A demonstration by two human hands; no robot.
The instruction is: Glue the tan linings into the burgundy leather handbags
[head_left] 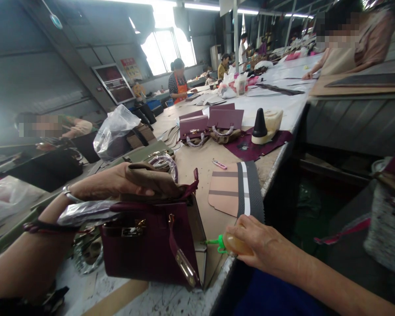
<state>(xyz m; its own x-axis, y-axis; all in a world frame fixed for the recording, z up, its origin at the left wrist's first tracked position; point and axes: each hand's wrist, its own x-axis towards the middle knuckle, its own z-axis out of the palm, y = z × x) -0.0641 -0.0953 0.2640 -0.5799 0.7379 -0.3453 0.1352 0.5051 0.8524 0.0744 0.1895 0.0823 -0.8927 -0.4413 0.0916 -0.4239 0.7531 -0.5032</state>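
A dark burgundy handbag with gold hardware stands at the near edge of the workbench. My left hand reaches over its top and grips the brown lining folded out of the bag; some of the fingers are hidden by the cloth. My right hand is wrapped round a squeeze bottle of amber liquid with a green nozzle. The nozzle tip points at the bag's open side, by the beige inner panel. A strap with a metal end hangs down the front.
Beyond the bag lie a striped panel, a pink cutter and more purple bags. A black cone sits on a purple sheet. Green bag parts are at left. Co-workers sit along the benches, one at right.
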